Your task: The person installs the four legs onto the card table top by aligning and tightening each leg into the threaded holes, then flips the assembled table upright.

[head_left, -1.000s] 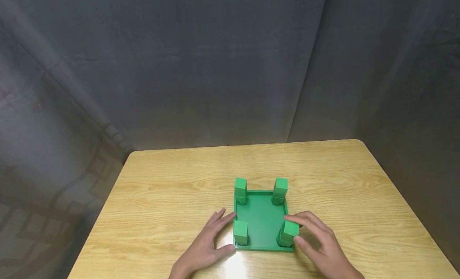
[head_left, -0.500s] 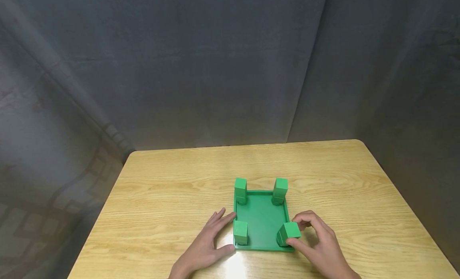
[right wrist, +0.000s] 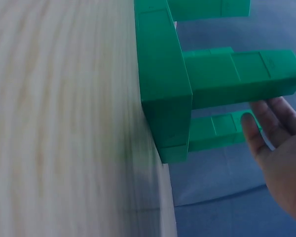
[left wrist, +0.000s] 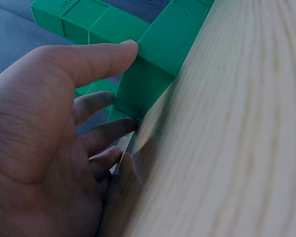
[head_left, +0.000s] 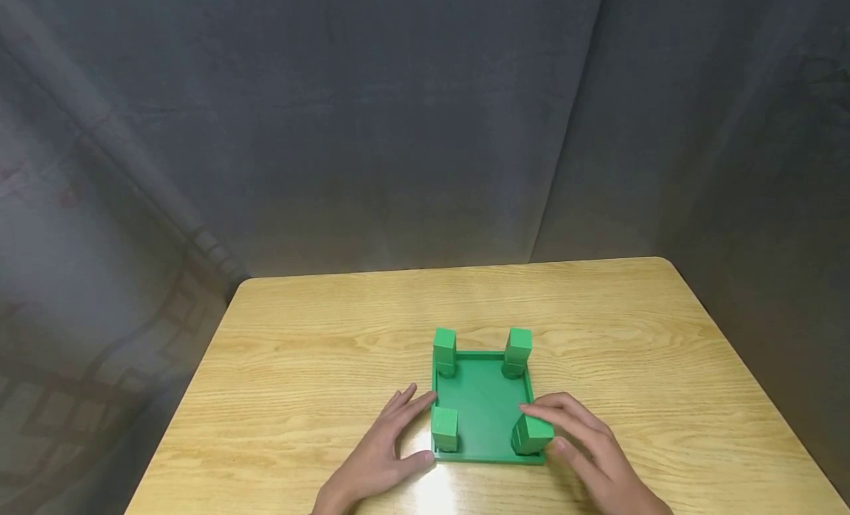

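A green square top (head_left: 481, 408) with a raised rim lies on the wooden table, with an upright green block-like leg at each corner. My right hand (head_left: 594, 452) is at the near-right leg (head_left: 533, 435), index finger reaching behind it and thumb at its right side. In the right wrist view that leg (right wrist: 246, 76) has the thumb (right wrist: 251, 131) below it, apparently off its surface. My left hand (head_left: 381, 456) rests with spread fingers against the top's left edge, beside the near-left leg (head_left: 444, 429). Its thumb (left wrist: 106, 61) touches the green top in the left wrist view.
The far-left leg (head_left: 445, 351) and far-right leg (head_left: 518, 351) rise from the back corners. Wooden tabletop (head_left: 319, 338) surrounds the green piece. Grey curtains (head_left: 398, 131) hang behind the table and along both sides.
My right thumb moved onto the near-right leg's front half a second ago, then back to the right, while the index finger reached forward again. The leg's top has shifted slightly. My left hand stayed still.
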A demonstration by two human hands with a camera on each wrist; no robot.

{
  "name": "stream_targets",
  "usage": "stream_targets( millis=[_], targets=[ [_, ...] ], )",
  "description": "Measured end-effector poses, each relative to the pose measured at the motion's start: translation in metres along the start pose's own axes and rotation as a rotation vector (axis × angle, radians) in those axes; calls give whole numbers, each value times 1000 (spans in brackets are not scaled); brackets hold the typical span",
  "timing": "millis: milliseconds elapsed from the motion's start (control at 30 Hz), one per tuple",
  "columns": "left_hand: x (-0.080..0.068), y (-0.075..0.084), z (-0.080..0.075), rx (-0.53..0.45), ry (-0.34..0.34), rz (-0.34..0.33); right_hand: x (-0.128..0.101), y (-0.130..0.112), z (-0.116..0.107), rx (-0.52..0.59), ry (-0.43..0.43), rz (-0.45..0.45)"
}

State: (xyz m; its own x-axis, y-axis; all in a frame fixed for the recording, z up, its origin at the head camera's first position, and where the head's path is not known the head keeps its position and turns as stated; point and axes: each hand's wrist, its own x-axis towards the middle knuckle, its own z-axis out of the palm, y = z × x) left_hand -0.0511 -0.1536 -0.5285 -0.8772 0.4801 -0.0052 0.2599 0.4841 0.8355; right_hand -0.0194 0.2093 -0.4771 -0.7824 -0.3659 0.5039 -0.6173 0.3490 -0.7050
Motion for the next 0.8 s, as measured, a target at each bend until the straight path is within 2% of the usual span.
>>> stream_targets(
  millis=[200, 400, 467, 600, 800],
  targets=[
    [0, 0, 0, 2, 3, 3, 0, 1, -2, -12, 26, 49],
    [0, -1, 0, 1, 7, 1, 1, 5, 2, 3, 102, 33],
    [0, 0, 0, 0, 6, 0, 0, 6, 3, -13, 119, 54],
    [0, -1, 0, 2, 6, -1, -1, 5, 5, -43, 132, 94],
    [0, -1, 0, 2, 4, 1, -1, 4, 5, -22, 134, 80]
  ],
)
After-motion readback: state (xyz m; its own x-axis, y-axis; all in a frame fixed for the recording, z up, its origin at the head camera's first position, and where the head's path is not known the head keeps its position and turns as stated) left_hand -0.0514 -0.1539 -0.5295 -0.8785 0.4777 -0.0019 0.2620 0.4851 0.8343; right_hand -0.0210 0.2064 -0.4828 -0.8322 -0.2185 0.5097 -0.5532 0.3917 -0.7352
